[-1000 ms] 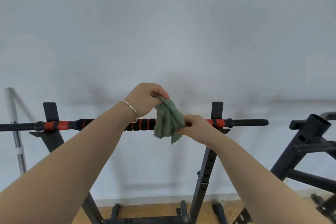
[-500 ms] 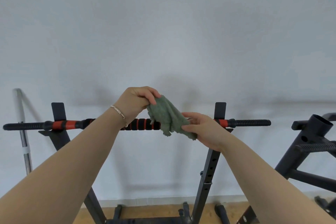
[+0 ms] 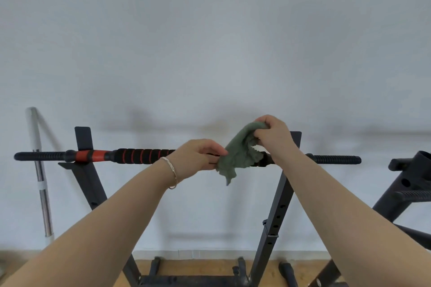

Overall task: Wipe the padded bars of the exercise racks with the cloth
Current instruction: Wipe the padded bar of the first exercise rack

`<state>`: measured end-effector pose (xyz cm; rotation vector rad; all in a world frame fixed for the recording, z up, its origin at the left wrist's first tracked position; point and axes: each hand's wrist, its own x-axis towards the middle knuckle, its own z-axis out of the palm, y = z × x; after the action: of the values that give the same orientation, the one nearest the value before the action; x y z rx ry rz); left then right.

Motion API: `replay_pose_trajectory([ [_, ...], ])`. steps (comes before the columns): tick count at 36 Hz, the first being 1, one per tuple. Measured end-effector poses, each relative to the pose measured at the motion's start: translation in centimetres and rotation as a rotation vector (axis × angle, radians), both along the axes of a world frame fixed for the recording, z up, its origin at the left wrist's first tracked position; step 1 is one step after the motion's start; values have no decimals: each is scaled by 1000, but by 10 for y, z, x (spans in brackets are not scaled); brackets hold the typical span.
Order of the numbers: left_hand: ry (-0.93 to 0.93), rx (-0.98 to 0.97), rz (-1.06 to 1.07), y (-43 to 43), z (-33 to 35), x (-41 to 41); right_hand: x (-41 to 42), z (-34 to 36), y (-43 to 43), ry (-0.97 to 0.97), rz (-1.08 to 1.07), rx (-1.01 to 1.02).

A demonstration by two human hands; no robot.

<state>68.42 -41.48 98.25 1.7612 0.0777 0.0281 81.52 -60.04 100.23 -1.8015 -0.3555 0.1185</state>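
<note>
On my feed the green cloth (image 3: pixel 238 154) sits just below frame centre, approx 5 o'clock, held between both hands in front of the padded bar (image 3: pixel 144 156). L hand (image 3: pixel 198 156) is at the cloth's 9 o'clock: thumb on top, fingers underneath and pressed together, pinching the lower edge. R hand (image 3: pixel 275 137) is at the cloth's 1 o'clock, above bar level, fingers curled tight round the bunched top corner. The cloth's tail hangs below the bar at 6 o'clock. I can't tell if the fabric actually touches the foam. The bar lies horizontal across two black uprights (image 3: pixel 277 205): black foam w/ red rings shows left of the L hand, then a red sleeve, w/ ribbed black ends past both uprights. Thin bracelet (image 3: pixel 171 172) on the L wrist. Chrome barbell (image 3: pixel 42 184) leans vs the wall (image 3: pixel 210 42) at 9 o'clock; second black rack (image 3: pixel 405 184) at 3 o'clock; wood floor (image 3: pixel 205 268) at 6
</note>
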Motion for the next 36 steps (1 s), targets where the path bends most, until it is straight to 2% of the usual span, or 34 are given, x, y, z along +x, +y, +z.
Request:
replay_pose_trajectory([
  [4,-82,438,253,15,-2,9,4,-8,5,-275,166,-543],
  [6,-150,648,368,26,-3,17,-2,-25,9,-650,131,-607],
  [8,-137,829,381,38,-8,32,-7,-48,17,-1018,135,-582],
  [9,-86,934,361,42,-9,40,-6,-62,22,-1130,160,-615],
  [11,47,1136,279,48,-11,53,-6,-87,35,-1183,196,-778],
  [13,172,1336,119,53,-15,61,-6,-97,46,-1163,125,-915],
  [14,220,1404,49,54,-15,62,-5,-97,52,-1155,76,-951],
  [16,290,1423,-19,54,-20,60,-1,-95,59,-1185,7,-950],
  [18,302,1455,17,53,-22,59,4,-96,61,-1230,-6,-922],
  [20,227,1513,50,51,-26,57,9,-97,61,-1271,-1,-916],
  [24,159,1537,91,53,-34,58,16,-93,63,-1415,57,-1086],
  [27,129,1596,138,52,-38,60,15,-79,70,-1289,230,-1233],
  [29,103,1620,192,50,-43,56,16,-71,77,-1102,306,-1282],
  [33,-9,1745,193,43,-58,44,23,-41,88,-446,460,-1157],
  [35,-125,1749,272,43,-57,40,26,-35,92,-303,537,-1085],
  [36,-72,1738,274,40,-56,41,25,-33,91,-304,561,-1090],
])
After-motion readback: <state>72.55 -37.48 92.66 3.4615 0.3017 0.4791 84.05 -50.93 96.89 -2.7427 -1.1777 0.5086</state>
